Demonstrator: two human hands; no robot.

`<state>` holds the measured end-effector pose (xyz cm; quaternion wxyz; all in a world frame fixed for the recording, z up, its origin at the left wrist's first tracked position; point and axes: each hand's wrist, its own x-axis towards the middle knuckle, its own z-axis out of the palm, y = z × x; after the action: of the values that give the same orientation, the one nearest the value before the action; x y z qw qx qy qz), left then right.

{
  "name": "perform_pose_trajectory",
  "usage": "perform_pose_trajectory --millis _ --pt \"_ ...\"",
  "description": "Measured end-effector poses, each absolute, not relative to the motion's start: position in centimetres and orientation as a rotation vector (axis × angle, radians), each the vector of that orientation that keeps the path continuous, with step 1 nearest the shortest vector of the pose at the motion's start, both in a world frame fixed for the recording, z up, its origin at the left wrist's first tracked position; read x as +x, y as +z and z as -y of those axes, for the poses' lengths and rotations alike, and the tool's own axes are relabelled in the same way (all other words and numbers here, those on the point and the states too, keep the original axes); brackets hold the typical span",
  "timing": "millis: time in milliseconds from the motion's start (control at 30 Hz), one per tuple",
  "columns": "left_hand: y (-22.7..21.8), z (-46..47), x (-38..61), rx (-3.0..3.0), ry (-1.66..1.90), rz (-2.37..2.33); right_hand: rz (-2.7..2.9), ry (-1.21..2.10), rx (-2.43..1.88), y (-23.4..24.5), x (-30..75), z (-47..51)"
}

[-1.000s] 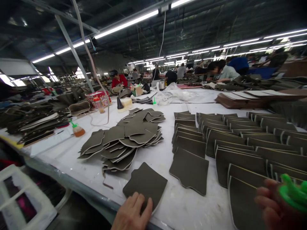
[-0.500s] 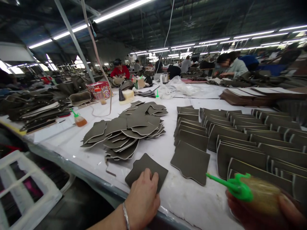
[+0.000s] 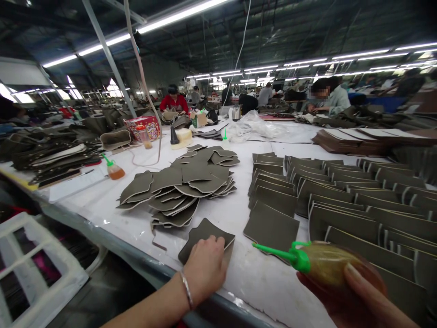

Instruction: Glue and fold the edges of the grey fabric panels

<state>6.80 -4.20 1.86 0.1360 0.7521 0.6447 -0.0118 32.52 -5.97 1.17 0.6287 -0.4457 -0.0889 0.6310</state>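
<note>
My left hand, with a silver bangle on its wrist, has its fingers curled over the right side of a dark grey-green leather piece at the table's front edge. That side is bent up a little, and a paler underside shows by the fingers. In my right hand is a soft glue bottle of amber liquid, tilted with its long green nozzle pointing left. The nozzle tip hangs above the white tabletop, apart from the held piece. Just behind the nozzle lies another leather piece.
A loose heap of leather pieces lies behind my left hand. Overlapping rows of pieces cover the right side. A second glue bottle stands at left, near a red patterned box. A white plastic rack is beside the table.
The glue bottle has moved left in my right hand, closer to the leather piece. My left fingers have closed further at the piece's right side, which now bends up.
</note>
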Motion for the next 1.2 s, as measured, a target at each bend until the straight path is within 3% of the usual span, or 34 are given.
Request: perform_pose_trajectory --millis 300,667,967,1200 --pt "2.2 3.1 3.9 2.179 0.21 -1.616 0.684 1.345 -1.115 0.5 29.9 4.8" --pt "2.3 2.9 3.3 2.107 0.249 -1.553 0.809 1.361 -1.166 -0.6 29.5 4.5" --pt "2.2 2.9 3.5 2.101 0.208 -1.582 1.197 1.156 -1.334 -1.4 30.9 3.5" --pt "2.3 2.8 4.1 2.139 0.184 -1.626 1.714 0.756 -1.393 -0.8 30.8 3.7"
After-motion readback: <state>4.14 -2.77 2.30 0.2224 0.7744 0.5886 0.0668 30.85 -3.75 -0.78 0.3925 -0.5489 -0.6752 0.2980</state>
